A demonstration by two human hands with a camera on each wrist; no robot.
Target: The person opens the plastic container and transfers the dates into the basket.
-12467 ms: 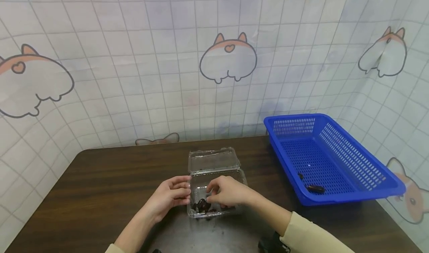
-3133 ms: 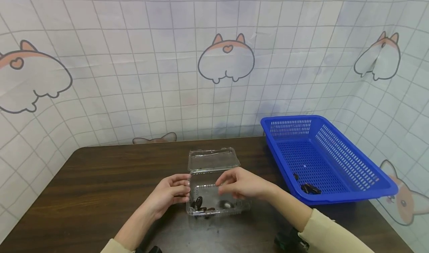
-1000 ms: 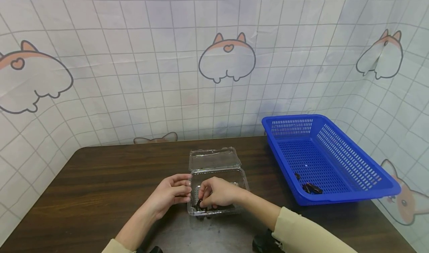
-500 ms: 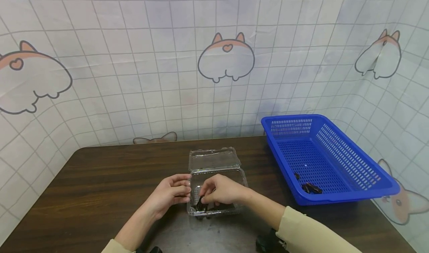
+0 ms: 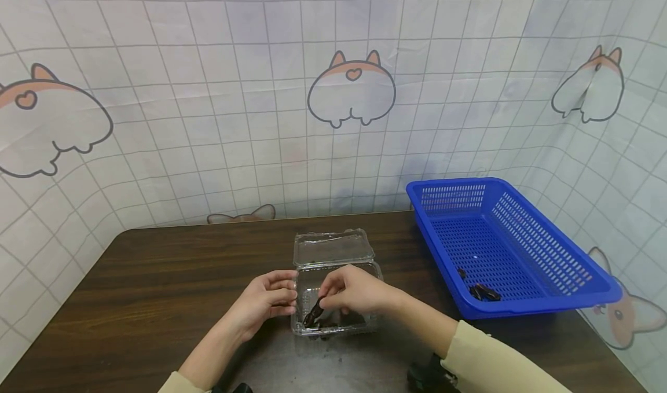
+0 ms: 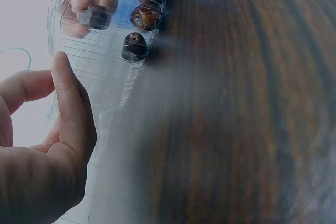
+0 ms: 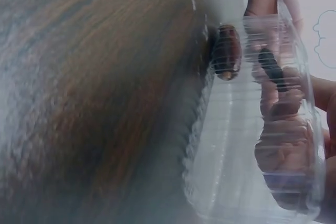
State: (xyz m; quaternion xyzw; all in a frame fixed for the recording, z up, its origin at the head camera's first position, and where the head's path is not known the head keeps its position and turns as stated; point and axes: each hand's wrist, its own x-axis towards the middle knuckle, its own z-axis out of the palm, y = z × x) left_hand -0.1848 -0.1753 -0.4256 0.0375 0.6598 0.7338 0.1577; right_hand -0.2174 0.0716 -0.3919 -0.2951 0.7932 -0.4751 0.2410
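A clear plastic clamshell box (image 5: 339,268) stands on the table with its lid folded back. Between thumb and fingertips, my right hand (image 5: 356,290) pinches a dark brown date (image 5: 314,313) that slants down above the box's near-left corner. More dates (image 6: 135,46) lie along the box floor, seen through its wall in the left wrist view. My left hand (image 5: 266,299) rests its extended fingers against the box's left side. In the right wrist view, one date (image 7: 227,52) shows through the clear wall, and the pinched one (image 7: 271,65) is darker and higher.
A blue perforated basket (image 5: 443,260) stands to the right on the table (image 5: 172,283), with a few dates (image 5: 484,292) at its near-left end. A patterned wall sheet (image 5: 250,150) rises behind the table's far edge.
Over the last second my right hand has risen slightly and shifted right, drawing a date up. The basket holds more dates than 12.5 s ago. My left hand stays at the box.
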